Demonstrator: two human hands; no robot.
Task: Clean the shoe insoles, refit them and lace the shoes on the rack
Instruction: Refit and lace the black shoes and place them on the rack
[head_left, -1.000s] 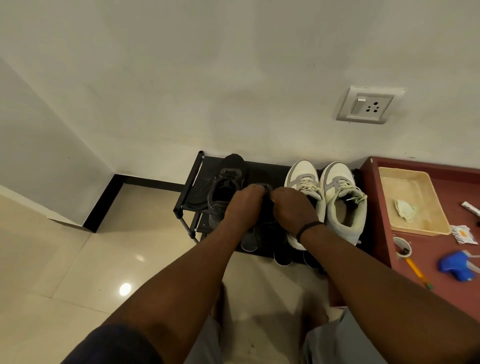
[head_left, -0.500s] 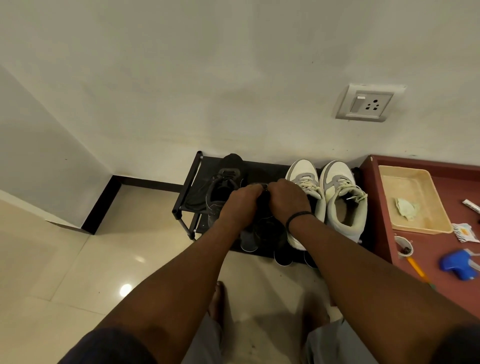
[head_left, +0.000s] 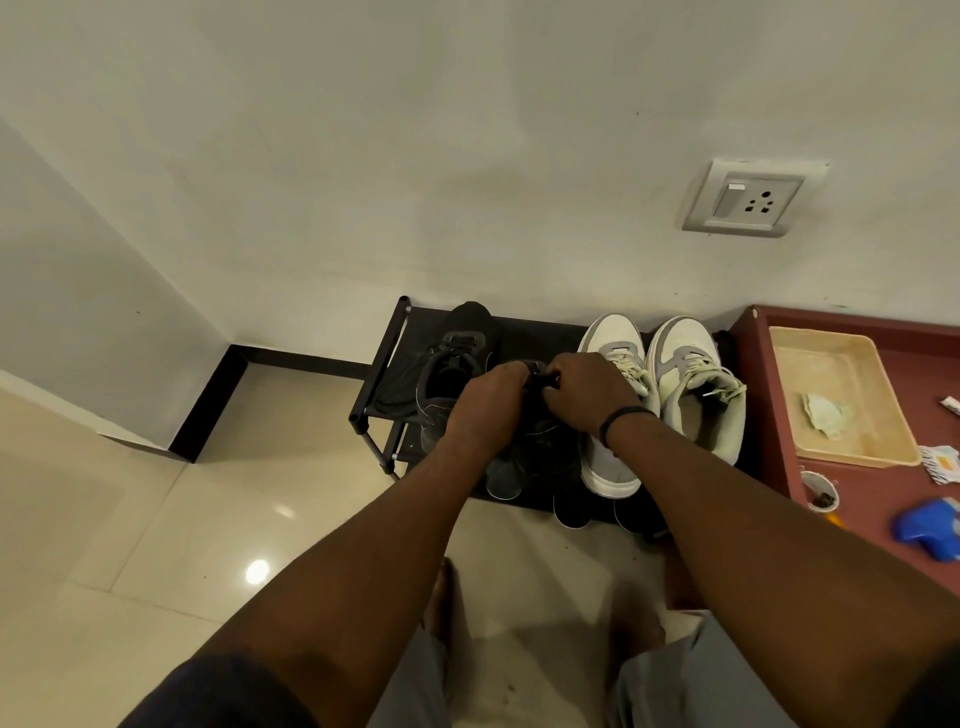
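Your left hand (head_left: 485, 400) and right hand (head_left: 584, 392) meet, fingers curled, pinching the dark laces of a black sneaker (head_left: 540, 441) on the black metal shoe rack (head_left: 387, 358), beside white-and-grey sneakers (head_left: 613, 364).

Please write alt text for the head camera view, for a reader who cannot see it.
A person's left hand and right hand meet over a black lace-up shoe on a low black metal shoe rack, apparently gripping its laces. A second black shoe sits left; a pair of white-and-grey sneakers stands right.
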